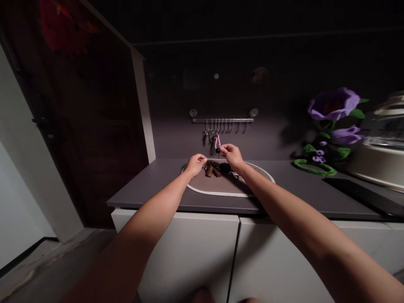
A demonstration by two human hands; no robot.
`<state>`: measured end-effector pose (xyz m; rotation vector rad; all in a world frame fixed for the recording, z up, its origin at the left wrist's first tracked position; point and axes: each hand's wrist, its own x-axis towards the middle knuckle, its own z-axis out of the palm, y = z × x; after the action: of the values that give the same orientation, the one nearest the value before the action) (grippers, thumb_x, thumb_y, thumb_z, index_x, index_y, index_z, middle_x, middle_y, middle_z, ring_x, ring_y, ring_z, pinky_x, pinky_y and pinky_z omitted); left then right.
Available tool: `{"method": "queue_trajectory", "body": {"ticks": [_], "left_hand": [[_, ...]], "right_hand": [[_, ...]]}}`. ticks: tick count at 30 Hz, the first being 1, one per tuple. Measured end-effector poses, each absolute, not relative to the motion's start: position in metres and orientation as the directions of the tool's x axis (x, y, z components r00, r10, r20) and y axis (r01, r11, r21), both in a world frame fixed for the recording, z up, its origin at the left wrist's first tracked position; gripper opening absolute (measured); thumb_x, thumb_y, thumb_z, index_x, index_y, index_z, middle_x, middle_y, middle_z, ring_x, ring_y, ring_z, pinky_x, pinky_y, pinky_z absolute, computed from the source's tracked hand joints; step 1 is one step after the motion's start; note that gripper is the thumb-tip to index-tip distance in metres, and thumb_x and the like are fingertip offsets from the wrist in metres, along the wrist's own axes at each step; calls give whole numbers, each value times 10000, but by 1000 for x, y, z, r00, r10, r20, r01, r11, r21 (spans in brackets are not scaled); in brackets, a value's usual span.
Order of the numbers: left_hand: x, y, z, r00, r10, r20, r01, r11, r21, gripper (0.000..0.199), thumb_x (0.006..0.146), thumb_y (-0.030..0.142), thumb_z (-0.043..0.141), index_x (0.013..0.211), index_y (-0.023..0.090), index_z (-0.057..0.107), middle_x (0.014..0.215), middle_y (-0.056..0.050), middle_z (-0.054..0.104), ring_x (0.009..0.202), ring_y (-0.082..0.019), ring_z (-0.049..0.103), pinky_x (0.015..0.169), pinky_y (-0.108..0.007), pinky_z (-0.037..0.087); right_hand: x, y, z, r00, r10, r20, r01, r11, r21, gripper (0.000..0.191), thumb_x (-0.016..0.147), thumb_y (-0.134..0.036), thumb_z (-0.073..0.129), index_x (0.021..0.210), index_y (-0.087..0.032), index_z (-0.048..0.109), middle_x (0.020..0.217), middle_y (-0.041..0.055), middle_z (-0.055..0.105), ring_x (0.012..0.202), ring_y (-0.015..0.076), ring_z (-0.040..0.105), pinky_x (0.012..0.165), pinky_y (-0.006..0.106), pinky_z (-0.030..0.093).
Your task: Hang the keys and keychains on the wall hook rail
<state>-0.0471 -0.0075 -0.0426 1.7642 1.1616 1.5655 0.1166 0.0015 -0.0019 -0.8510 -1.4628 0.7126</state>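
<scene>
My right hand (232, 155) is raised in front of the wall, its fingertips pinched at a keychain with a pink strap (217, 142) and a black ball (218, 150). The top of the strap is at the hooks of a clear hook rail (223, 120); I cannot tell whether it hangs there. Left of it, more keys (207, 135) hang from the rail. My left hand (196, 163) is closed in a pinch low over the white-rimmed mat (217, 194); what it holds, if anything, is hidden. Between my hands lie a brown item (209, 170), a dark red item (216, 172) and a black item (225, 167).
The mat lies on a dark grey counter (142, 185) above white cabinet doors (189, 248). To the right stand purple crafted flowers (334, 105) with a green ring base (315, 168), and a large cream appliance (378, 162). A dark door (85, 126) is at left.
</scene>
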Motion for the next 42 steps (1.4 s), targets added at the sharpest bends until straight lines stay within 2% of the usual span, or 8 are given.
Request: {"method": "queue_trajectory", "body": {"ticks": [4,8,16,23,34,42], "left_hand": [[-48,-4,-46,-13,837,546,316,-515,797,70,686,221,596,668,153,592,576,17,540,571,-103,481,611,-229,387],[-47,-5,-46,-10,839,544,341,-508,791,63,678,218,598,658,159,601,597,11,564,592,-113,499,610,-231,384],[-45,-9,-44,-24,862,506,350,-467,812,53,679,177,598,629,160,593,576,15,547,574,-111,478,607,-235,373],[-46,-8,-44,-39,877,479,336,-440,833,51,676,176,605,632,157,586,567,19,539,556,-104,463,615,-239,376],[-47,-5,-48,1,872,489,411,-447,795,91,718,221,556,694,139,589,600,13,545,573,-92,469,580,-218,367],[-47,-8,-46,-9,880,475,404,-432,807,79,718,204,557,692,139,592,602,12,555,570,-96,475,577,-220,363]], "right_hand": [[123,9,22,0,868,496,37,495,-868,210,662,-320,639,650,-141,530,586,-23,522,528,58,451,577,220,417],[132,16,48,11,886,463,77,461,-884,173,668,-259,653,641,-135,535,592,-4,543,536,63,476,554,214,411],[129,36,81,60,928,368,103,361,-927,48,707,-114,558,663,-134,552,599,8,570,539,81,518,565,242,425],[118,51,89,133,941,312,83,303,-949,93,719,-95,541,638,-137,523,562,6,551,530,95,529,592,289,448],[110,59,90,159,960,232,53,226,-973,129,751,-95,498,632,-144,505,572,15,548,577,113,547,612,275,448],[113,57,87,139,966,217,86,207,-975,141,758,-89,492,630,-146,511,571,16,539,577,113,542,620,273,446]]}}
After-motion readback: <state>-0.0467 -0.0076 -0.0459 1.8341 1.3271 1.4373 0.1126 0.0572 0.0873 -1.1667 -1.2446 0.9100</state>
